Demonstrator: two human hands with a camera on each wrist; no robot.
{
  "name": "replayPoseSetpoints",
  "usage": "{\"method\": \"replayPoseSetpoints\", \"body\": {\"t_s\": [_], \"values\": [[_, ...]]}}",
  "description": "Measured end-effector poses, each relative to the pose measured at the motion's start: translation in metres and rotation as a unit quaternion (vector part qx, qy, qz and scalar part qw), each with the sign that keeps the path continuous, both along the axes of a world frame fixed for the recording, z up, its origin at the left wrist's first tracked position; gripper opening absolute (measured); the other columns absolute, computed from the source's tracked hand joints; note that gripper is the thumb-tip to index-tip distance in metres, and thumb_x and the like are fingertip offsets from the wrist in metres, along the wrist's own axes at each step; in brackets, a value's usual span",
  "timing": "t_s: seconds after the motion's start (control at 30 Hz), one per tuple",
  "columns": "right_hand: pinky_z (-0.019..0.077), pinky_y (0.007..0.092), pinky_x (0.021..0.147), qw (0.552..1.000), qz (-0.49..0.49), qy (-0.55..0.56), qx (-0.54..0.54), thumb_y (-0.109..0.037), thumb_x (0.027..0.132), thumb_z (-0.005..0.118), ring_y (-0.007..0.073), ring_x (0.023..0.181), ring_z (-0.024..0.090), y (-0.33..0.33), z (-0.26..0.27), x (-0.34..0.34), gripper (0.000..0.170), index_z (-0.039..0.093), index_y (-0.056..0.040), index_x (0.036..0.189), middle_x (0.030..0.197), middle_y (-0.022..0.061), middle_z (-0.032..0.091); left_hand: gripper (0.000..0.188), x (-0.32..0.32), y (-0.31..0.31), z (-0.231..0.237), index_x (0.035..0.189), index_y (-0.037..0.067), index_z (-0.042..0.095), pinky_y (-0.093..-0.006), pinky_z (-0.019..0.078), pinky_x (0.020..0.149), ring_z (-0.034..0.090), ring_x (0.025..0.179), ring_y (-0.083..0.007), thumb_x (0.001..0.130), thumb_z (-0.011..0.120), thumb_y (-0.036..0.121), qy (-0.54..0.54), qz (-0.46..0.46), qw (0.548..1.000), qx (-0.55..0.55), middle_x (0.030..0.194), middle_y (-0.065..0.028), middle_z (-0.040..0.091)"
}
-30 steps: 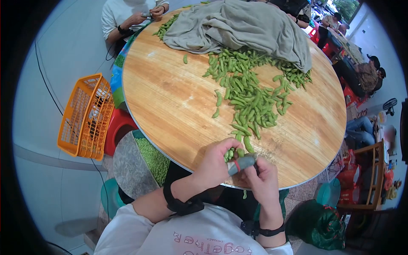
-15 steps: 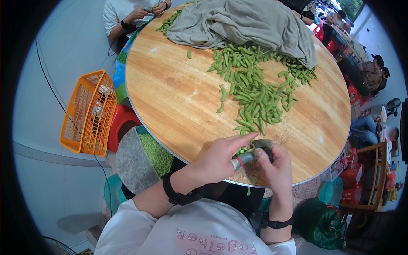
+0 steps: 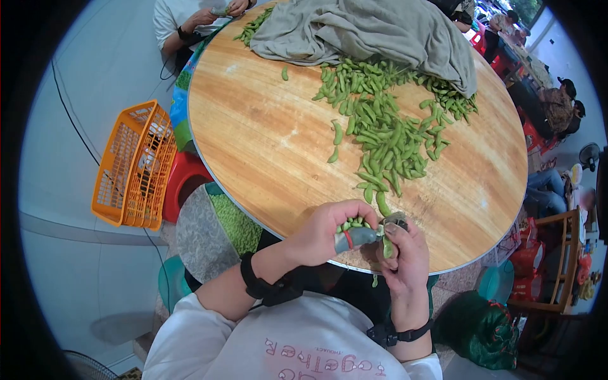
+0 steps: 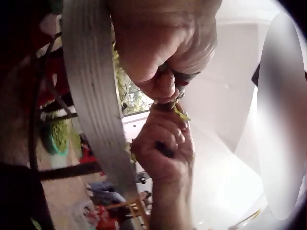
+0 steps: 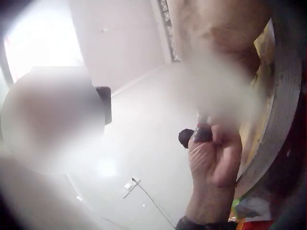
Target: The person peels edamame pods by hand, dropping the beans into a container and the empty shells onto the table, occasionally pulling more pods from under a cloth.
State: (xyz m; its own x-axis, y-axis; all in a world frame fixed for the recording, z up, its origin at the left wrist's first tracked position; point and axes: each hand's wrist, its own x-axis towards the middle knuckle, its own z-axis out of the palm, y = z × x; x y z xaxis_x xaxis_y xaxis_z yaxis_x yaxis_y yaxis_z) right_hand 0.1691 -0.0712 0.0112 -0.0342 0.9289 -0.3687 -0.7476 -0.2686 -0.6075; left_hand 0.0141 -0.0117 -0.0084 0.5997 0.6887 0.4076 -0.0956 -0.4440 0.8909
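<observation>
My left hand (image 3: 320, 235) curls round several green beans (image 3: 352, 224) above the near edge of the table. A grey cover with a red band (image 3: 360, 237) sits on one of its digits. Close against it, my right hand (image 3: 408, 253) pinches a green pod (image 3: 387, 246); a dark grey cover (image 3: 396, 219) shows at its fingertips. The hands meet at the fingertips in the left wrist view, with a bit of green pod (image 4: 181, 114) between them. Blur covers part of my right hand (image 5: 220, 28) in the right wrist view.
Green pods (image 3: 386, 149) lie piled on the round wooden table (image 3: 253, 126), partly under a grey cloth (image 3: 361, 35). Left of it stand an orange crate (image 3: 134, 168), a red stool (image 3: 183, 180) and a container of beans (image 3: 235, 225). A person (image 3: 183, 25) sits across.
My right hand has turned, and a pod now shows between its fingers. The left hand's upper fingers, straighter half a second ago, are now bent over the beans. The head view has shifted slightly.
</observation>
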Motion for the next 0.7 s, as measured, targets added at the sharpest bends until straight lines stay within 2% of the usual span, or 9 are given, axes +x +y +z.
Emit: {"method": "replayPoseSetpoints", "body": {"t_s": [0.07,0.17,0.23,0.3,0.33,0.43,0.53,0.6,0.7], "values": [[0.0260,0.0169,0.037,0.972,-0.029,-0.232,0.030,-0.006,0.082,0.057,0.0017,0.040,0.037,0.000,0.010,-0.007,0.005,0.055,-0.0023,0.079,0.057,-0.0027,0.049,0.016,-0.001,-0.006,-0.003,0.096,0.005,0.051,-0.0180,0.0359,0.050,0.051,0.066,-0.0094,0.084,0.058,0.012,-0.207,-0.138,0.835,-0.490,0.084,-0.0043,0.057],[0.0284,0.0186,0.039,0.962,-0.001,-0.270,0.047,-0.009,0.081,0.062,0.0021,0.044,0.039,0.001,0.011,-0.001,0.008,0.057,-0.0020,0.079,0.058,-0.0030,0.051,0.017,-0.004,-0.001,-0.003,0.099,0.005,0.048,-0.0157,0.0304,0.049,0.046,0.062,-0.0071,0.085,0.054,0.012,-0.235,-0.179,0.788,-0.540,0.083,-0.0040,0.055],[0.0308,0.0205,0.040,0.954,0.022,-0.293,0.050,-0.010,0.080,0.063,0.0033,0.045,0.042,0.001,0.011,0.013,0.010,0.057,-0.0016,0.079,0.057,-0.0028,0.051,0.016,-0.009,0.004,0.007,0.100,0.005,0.048,-0.0156,0.0304,0.048,0.046,0.063,-0.0070,0.085,0.052,0.010,-0.211,-0.091,0.818,-0.527,0.083,-0.0043,0.055],[0.0369,0.0263,0.043,0.827,0.265,-0.431,0.245,-0.012,0.078,0.065,0.0120,0.044,0.046,-0.001,0.013,0.030,0.015,0.057,-0.0006,0.078,0.052,0.0016,0.050,0.016,-0.016,0.007,0.010,0.101,0.004,0.048,-0.0155,0.0305,0.048,0.046,0.063,-0.0070,0.085,0.051,0.008,-0.187,-0.001,0.838,-0.512,0.084,-0.0046,0.055],[0.0369,0.0263,0.043,0.828,0.265,-0.430,0.244,-0.012,0.078,0.065,0.0120,0.044,0.046,0.002,0.009,0.029,0.015,0.057,-0.0006,0.078,0.052,0.0016,0.050,0.015,-0.020,0.009,0.010,0.099,0.004,0.050,-0.0156,0.0305,0.048,0.047,0.064,-0.0071,0.084,0.050,0.007,-0.189,0.000,0.850,-0.491,0.083,-0.0050,0.056],[0.0437,0.0357,0.048,0.562,0.008,-0.817,0.128,-0.020,0.073,0.070,0.0309,0.050,0.055,0.018,0.005,0.016,0.024,0.057,-0.0022,0.082,0.054,0.0123,0.054,0.016,-0.019,0.006,0.008,0.098,0.004,0.054,-0.0172,0.0336,0.050,0.050,0.067,-0.0082,0.082,0.051,0.003,-0.111,0.028,0.904,-0.411,0.082,-0.0051,0.057],[0.0444,0.0382,0.049,0.491,0.020,-0.864,0.112,-0.023,0.072,0.071,0.0322,0.054,0.057,0.021,-0.007,0.012,0.027,0.057,-0.0027,0.083,0.056,0.0138,0.055,0.021,-0.009,0.003,0.005,0.099,0.004,0.059,-0.0216,0.0404,0.055,0.054,0.072,-0.0112,0.079,0.057,0.000,0.013,0.090,0.978,-0.190,0.079,-0.0050,0.059],[0.0431,0.0337,0.046,0.505,-0.004,-0.852,0.139,-0.021,0.077,0.068,0.0256,0.048,0.055,0.019,-0.012,0.015,0.023,0.057,-0.0016,0.083,0.055,0.0088,0.056,0.024,-0.003,-0.002,0.006,0.100,0.004,0.061,-0.0243,0.0440,0.058,0.057,0.073,-0.0132,0.077,0.059,-0.002,0.054,0.123,0.991,-0.029,0.078,-0.0052,0.059],[0.0300,0.0190,0.042,0.926,0.023,-0.375,0.030,-0.018,0.087,0.058,0.0031,0.047,0.039,0.013,0.005,0.014,0.018,0.056,-0.0010,0.082,0.060,-0.0038,0.048,0.032,0.005,-0.011,0.013,0.103,0.005,0.062,-0.0282,0.0470,0.066,0.059,0.076,-0.0182,0.072,0.064,-0.004,0.088,0.126,0.988,0.018,0.080,-0.0069,0.060]]}}
